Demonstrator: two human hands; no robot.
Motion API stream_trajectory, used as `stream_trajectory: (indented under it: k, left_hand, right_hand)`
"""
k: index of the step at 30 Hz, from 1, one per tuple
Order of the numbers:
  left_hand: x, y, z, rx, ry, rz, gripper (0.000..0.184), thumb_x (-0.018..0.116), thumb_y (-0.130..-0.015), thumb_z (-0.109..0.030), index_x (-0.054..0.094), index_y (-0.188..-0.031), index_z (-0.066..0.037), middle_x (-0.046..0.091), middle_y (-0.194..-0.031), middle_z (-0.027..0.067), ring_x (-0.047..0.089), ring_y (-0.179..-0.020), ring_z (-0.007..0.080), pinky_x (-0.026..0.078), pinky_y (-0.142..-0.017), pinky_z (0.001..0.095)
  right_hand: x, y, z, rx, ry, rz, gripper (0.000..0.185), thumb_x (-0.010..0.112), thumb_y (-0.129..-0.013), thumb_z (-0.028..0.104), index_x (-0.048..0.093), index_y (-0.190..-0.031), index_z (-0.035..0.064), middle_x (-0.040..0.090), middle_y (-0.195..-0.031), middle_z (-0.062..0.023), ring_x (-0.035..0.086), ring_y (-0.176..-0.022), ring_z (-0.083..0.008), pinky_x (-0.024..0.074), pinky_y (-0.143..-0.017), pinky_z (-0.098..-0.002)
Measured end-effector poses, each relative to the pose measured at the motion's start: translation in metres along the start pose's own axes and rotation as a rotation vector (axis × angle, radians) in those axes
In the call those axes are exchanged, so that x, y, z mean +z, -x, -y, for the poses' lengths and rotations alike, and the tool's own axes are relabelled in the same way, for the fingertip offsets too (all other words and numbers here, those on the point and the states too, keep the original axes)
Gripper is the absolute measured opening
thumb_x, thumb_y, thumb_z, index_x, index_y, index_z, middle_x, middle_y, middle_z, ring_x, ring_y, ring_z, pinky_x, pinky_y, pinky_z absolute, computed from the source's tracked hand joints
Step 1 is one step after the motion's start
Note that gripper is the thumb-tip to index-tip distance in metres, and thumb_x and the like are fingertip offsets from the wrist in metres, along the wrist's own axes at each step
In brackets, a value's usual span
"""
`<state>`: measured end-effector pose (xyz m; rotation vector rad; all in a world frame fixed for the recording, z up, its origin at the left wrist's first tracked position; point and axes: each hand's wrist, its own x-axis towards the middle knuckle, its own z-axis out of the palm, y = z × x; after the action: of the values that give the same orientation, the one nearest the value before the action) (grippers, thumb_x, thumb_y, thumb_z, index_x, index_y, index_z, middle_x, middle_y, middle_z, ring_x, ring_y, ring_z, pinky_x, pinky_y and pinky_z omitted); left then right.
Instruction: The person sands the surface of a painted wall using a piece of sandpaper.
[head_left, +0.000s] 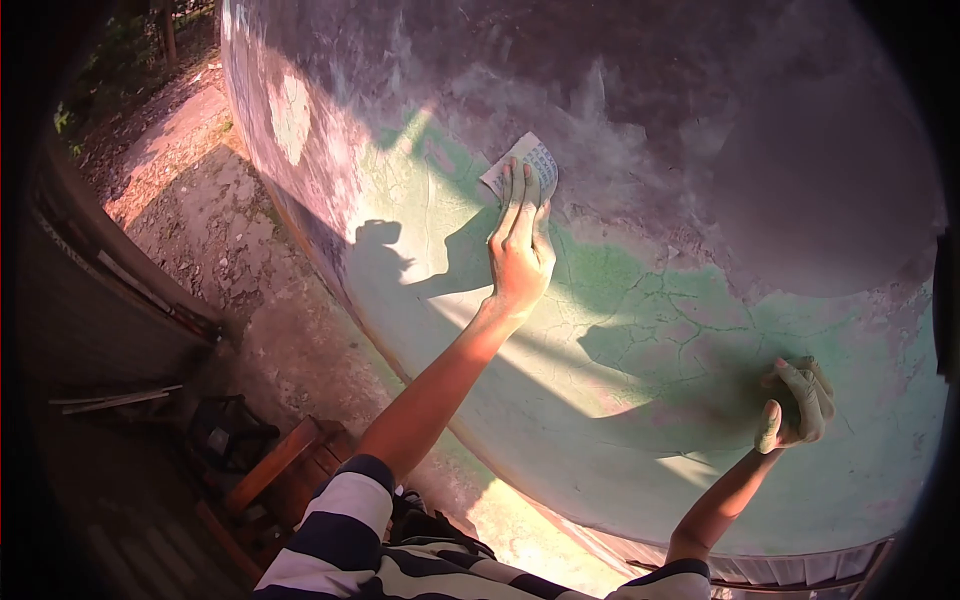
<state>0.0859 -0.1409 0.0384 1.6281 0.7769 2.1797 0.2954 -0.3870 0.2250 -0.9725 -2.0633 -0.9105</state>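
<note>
My left hand [520,240] lies with its fingers stretched out over a sheet of sandpaper [541,160], pressing it flat against the wall [640,300]. The sheet is pale with bluish print on its back, and its upper part shows beyond the fingertips. Under and around it, worn green paint meets a grey-purple patch. Lower on the right, my right hand [800,405] is close to the green surface, its dusty fingers loosely bent and the thumb apart. Nothing shows in it; whether it touches the wall I cannot tell.
Cracks [680,310] run through the green paint. Shadows of my head and arms fall across the wall. At lower left stand a reddish-brown wooden piece of furniture [275,470] and a black object [232,432]. Rough ground [215,230] lies beside the wall's left edge.
</note>
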Motion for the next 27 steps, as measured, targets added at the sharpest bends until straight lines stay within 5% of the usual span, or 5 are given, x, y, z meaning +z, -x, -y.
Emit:
stream_trajectory:
  k: [1, 6, 9, 18, 27]
  left_hand:
    - [-0.001, 0.0, -0.001, -0.003, -0.015, -0.034, 0.051, 0.056, -0.092, 0.007, 0.048, -0.142, 0.007, 0.04, -0.153, 0.0246, 0.045, -0.136, 0.0421, 0.05, -0.103, 0.04]
    - [-0.01, -0.006, 0.003, 0.034, -0.031, 0.04, 0.053, 0.057, -0.091, 0.005, 0.047, -0.143, 0.006, 0.041, -0.153, 0.024, 0.046, -0.136, 0.0419, 0.049, -0.104, 0.0407]
    - [-0.011, -0.014, -0.004, 0.19, -0.132, 0.076, 0.057, 0.045, -0.084, 0.015, 0.048, -0.141, 0.01, 0.043, -0.15, 0.0285, 0.045, -0.137, 0.0437, 0.049, -0.105, 0.0432]
    - [0.011, -0.058, -0.042, 0.716, -0.102, 0.319, 0.039, 0.061, -0.091, -0.015, 0.066, -0.126, 0.002, 0.063, -0.133, 0.0221, 0.055, -0.13, 0.04, 0.048, -0.104, 0.0471]
    - [0.023, -0.059, -0.025, 0.784, -0.099, 0.301, 0.039, 0.055, -0.096, -0.023, 0.068, -0.127, -0.001, 0.064, -0.134, 0.0182, 0.054, -0.132, 0.0369, 0.041, -0.11, 0.0477]
  right_hand:
    - [-0.001, 0.002, -0.001, 0.014, -0.002, -0.021, 0.049, 0.063, -0.091, 0.039, 0.071, -0.095, -0.0086, 0.056, -0.054, -0.008, 0.05, -0.049, -0.018, 0.0381, -0.052, -0.0296]
    - [0.001, 0.003, -0.002, 0.033, -0.002, -0.07, 0.047, 0.064, -0.092, 0.038, 0.071, -0.095, -0.009, 0.056, -0.054, -0.0084, 0.051, -0.05, -0.0185, 0.0382, -0.052, -0.0298]
    - [0.003, 0.0, 0.001, 0.049, 0.013, -0.084, 0.046, 0.064, -0.092, 0.036, 0.07, -0.094, -0.0094, 0.057, -0.054, -0.0085, 0.051, -0.049, -0.0187, 0.0382, -0.051, -0.03]
    - [0.005, -0.007, 0.002, 0.042, -0.014, -0.12, 0.032, 0.067, -0.087, 0.023, 0.072, -0.09, -0.0081, 0.057, -0.053, -0.0078, 0.053, -0.047, -0.0188, 0.0409, -0.05, -0.0292]
    - [0.008, -0.009, 0.001, 0.05, 0.009, -0.179, 0.022, 0.064, -0.088, 0.012, 0.071, -0.088, -0.0094, 0.055, -0.053, -0.0062, 0.052, -0.047, -0.0174, 0.0403, -0.049, -0.0299]
